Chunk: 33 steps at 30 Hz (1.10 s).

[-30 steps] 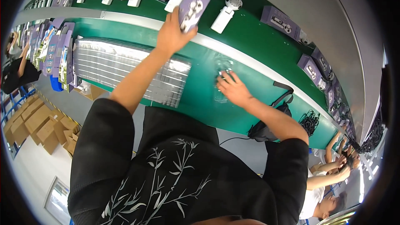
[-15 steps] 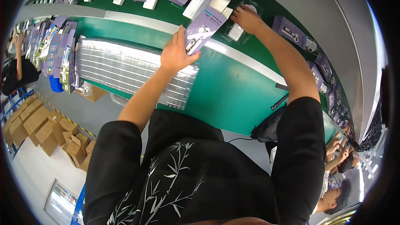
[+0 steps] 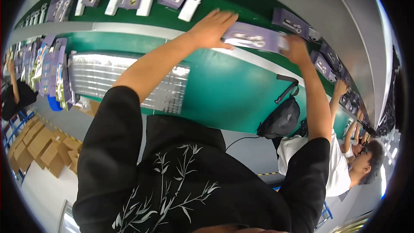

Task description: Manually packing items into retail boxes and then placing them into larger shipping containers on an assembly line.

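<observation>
A purple fan box (image 3: 254, 37) lies sideways over the belt's near metal rail, blurred, its printed fan picture facing up. At its left end is my left hand (image 3: 211, 29), fingers stretched out and spread, the thumb by the box's lower corner. My right hand (image 3: 296, 48) meets the right end, beside a whitish patch that may be a flap. Motion smears its fingers, so their grip is unclear. The bagged white fan is not visible; whether it is inside the box I cannot tell. A white handheld fan (image 3: 192, 3) lies on the green belt beyond my left hand.
More fans and purple boxes (image 3: 290, 20) line the belt. Silvery sleeves (image 3: 129, 77) lie on the green table, with upright boxes (image 3: 54, 69) at its left. A black bag (image 3: 282, 118) hangs at the near right edge. A person in white (image 3: 336, 164) stands at right, cartons (image 3: 41, 144) at left.
The purple box has swung from slanted to sideways and moved right. My left hand moved right and up with it. My right hand went from the bagged fan to the box's right end.
</observation>
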Motion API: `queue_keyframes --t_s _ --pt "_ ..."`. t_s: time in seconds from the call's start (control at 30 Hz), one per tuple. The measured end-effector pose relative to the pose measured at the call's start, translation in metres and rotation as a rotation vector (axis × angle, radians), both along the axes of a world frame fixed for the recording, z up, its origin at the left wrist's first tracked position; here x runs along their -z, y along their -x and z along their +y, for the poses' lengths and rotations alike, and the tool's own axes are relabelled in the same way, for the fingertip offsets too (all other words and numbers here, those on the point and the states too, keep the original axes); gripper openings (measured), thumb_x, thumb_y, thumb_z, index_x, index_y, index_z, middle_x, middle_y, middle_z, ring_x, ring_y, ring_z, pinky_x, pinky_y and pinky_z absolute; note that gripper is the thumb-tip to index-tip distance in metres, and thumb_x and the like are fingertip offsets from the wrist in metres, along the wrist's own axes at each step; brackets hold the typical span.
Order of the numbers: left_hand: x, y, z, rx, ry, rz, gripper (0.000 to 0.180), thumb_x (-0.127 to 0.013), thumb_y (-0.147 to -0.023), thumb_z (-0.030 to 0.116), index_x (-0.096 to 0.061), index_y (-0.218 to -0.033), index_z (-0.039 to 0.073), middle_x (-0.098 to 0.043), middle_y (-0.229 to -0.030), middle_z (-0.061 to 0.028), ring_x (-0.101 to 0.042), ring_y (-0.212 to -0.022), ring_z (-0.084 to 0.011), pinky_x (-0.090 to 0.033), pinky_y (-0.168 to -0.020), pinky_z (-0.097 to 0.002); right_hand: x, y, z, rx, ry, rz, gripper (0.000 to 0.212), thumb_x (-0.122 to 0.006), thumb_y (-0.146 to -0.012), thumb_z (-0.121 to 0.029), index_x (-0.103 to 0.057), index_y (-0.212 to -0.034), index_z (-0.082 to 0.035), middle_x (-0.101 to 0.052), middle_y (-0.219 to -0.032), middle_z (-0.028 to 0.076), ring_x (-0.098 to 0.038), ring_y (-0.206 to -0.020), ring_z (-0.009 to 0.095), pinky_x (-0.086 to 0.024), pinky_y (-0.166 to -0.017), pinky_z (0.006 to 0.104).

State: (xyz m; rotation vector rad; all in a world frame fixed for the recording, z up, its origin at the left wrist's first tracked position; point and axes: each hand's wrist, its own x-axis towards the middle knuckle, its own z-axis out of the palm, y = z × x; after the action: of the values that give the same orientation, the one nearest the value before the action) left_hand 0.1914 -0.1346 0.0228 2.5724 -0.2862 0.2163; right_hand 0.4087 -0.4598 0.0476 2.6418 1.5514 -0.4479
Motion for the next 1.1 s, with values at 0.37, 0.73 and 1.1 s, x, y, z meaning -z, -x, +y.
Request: queue_keyframes --t_s 0.37,0.73,1.1 --pt "0.025 -0.005 0.143 -0.727 -0.055 0.650 0.076 -0.072 -0.077 0.041 -0.048 -0.128 -0.010 -0.052 -0.130 -0.0345 -0.057 -0.116 -0.0446 -0.048 -0.098 -0.0462 0.024 0.160 0.039 0.584 -0.288 0.799 0.029 -0.059 -0.095 -0.030 -0.067 -0.109 -0.006 -0.072 -0.091 0.011 -0.069 -0.088 0.021 -0.053 -0.079 0.0362" --pt "0.010 0.146 0.039 -0.791 0.029 0.107 0.098 -0.082 -0.071 0.033 -0.029 -0.143 -0.008 -0.052 -0.124 -0.0281 -0.055 -0.110 -0.0445 -0.046 -0.094 -0.0478 0.068 0.315 0.152 0.547 -0.236 1.904 0.024 -0.059 -0.099 -0.019 -0.066 -0.102 0.004 -0.069 -0.094 0.011 -0.068 -0.088 0.021 -0.056 -0.080 0.0336" --pt "0.005 0.134 0.036 -0.826 0.139 0.108 0.096 -0.080 -0.071 0.038 -0.033 -0.140 -0.008 -0.053 -0.124 -0.0281 -0.055 -0.112 -0.0430 -0.047 -0.094 -0.0464 0.049 0.341 0.120 0.868 -0.428 1.369 0.034 -0.073 -0.090 -0.025 -0.056 -0.068 -0.005 -0.056 -0.062 -0.001 -0.049 -0.056 0.007 -0.040 -0.051 0.0252"
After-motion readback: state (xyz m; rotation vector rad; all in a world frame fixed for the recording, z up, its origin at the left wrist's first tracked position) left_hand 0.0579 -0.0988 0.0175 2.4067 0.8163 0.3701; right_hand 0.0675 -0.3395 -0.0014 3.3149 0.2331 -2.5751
